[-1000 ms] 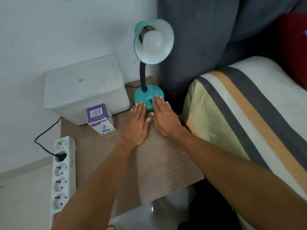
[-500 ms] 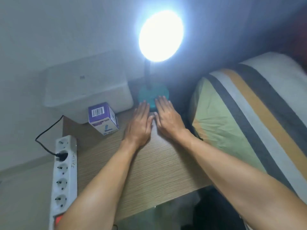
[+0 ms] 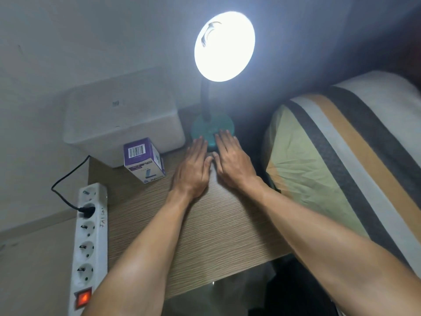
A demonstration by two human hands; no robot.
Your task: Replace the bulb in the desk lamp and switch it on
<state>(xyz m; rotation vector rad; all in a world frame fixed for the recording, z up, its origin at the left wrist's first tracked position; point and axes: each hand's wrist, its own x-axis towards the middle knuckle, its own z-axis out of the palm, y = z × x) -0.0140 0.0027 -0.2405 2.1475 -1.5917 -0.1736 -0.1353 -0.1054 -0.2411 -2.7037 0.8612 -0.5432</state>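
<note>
A teal desk lamp stands at the back of the wooden table (image 3: 205,236); its shade (image 3: 224,45) glows bright white and the glare hides the bulb. Its round base (image 3: 205,126) sits just beyond my fingertips. My left hand (image 3: 193,169) lies flat, palm down, fingers touching the base's near edge. My right hand (image 3: 232,160) lies flat beside it, fingertips resting on the base. Neither hand holds anything. A purple and white bulb box (image 3: 143,159) stands to the left of my left hand.
A white plastic box (image 3: 123,115) sits against the wall behind the bulb box. A white power strip (image 3: 91,242) hangs at the table's left edge, its red switch lit and a black plug in it. A striped pillow (image 3: 341,160) lies right of the table.
The lamp went from unlit to lit one second ago and stays lit. Both hands remain flat by the base, barely shifted.
</note>
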